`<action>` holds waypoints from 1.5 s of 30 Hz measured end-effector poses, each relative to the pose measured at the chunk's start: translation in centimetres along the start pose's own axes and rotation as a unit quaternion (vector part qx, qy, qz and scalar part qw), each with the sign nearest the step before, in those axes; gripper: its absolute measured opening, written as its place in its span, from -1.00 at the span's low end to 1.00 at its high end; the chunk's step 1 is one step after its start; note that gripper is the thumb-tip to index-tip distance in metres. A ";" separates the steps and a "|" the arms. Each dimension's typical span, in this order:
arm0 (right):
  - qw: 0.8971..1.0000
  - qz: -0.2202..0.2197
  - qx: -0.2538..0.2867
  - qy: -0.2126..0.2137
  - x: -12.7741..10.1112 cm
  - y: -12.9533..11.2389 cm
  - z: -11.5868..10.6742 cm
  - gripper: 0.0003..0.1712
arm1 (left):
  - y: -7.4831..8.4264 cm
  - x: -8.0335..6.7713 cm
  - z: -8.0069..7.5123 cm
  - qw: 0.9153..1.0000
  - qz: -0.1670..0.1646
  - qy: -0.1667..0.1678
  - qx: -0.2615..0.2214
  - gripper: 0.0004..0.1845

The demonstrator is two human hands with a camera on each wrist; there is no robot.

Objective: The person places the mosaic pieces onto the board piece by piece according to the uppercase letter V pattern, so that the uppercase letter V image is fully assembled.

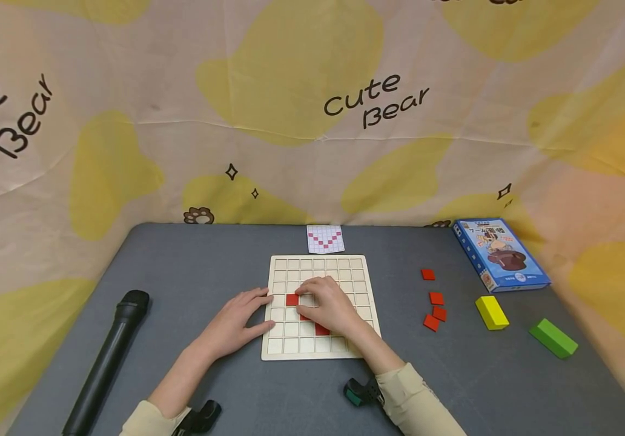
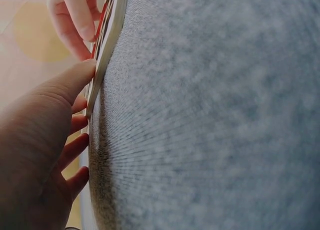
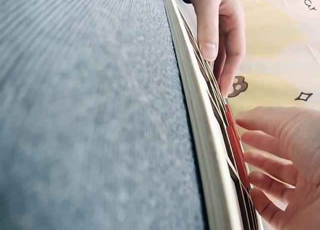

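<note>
A square wooden grid board point(image 1: 285, 346) lies flat on the grey table. Red square tiles sit in its cells: one red tile point(image 1: 292, 300) left of the right fingertips, another red tile point(image 1: 321, 329) below the hand, and a third partly hidden under the thumb. My right hand point(image 1: 330, 306) is over the board, thumb and fingers apart and slightly bent; in the right wrist view its fingertips point(image 3: 245, 121) are close to the red tiles. My left hand point(image 1: 233, 321) rests at the board's left edge, fingers spread, with the thumb point(image 2: 82, 72) touching the rim.
Behind the board lies a paper card point(image 1: 326, 240) printed with a V of red squares. Several loose red tiles point(image 1: 436, 298) lie to the right, near a yellow block point(image 1: 492, 313), a green block point(image 1: 553, 338) and a blue box point(image 1: 500, 254). A black microphone point(image 1: 106, 360) lies at left.
</note>
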State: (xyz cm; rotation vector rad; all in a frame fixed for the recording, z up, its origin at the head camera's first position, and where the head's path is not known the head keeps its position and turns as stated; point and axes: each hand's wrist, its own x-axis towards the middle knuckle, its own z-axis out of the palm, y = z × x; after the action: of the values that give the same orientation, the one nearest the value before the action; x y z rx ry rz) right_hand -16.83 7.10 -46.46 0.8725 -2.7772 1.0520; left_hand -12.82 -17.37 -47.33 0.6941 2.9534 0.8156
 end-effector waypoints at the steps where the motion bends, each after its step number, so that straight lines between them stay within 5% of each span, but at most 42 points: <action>1: 1.000 0.000 0.008 0.001 -0.1 0.0 -0.2 -0.71 | 0.0 0.0 0.0 1.000 -0.001 0.000 -0.001 -0.39; 10: 0.998 0.015 0.035 0.046 -1.1 1.9 -2.1 -0.79 | -0.1 -0.1 0.1 1.000 -0.006 0.002 0.004 -0.38; 27: 0.977 0.162 -0.004 0.137 -4.5 9.3 -8.8 -0.78 | 0.2 -0.3 0.2 1.000 -0.012 0.002 0.008 -0.40; 36: 0.971 0.202 -0.048 0.118 -6.6 12.7 -13.2 -0.69 | 0.3 -0.1 0.1 1.000 -0.009 0.005 0.011 -0.39; 45: 0.964 0.247 -0.062 0.080 -7.5 14.4 -14.7 -0.58 | 0.3 0.0 0.0 1.000 -0.013 -0.001 0.011 -0.39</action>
State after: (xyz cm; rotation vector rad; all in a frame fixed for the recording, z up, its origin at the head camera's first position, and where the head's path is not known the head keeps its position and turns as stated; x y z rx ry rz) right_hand -20.22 28.70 -45.51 0.0681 -2.9436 0.9279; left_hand -12.69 -17.13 -47.14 0.6559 2.9678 0.7812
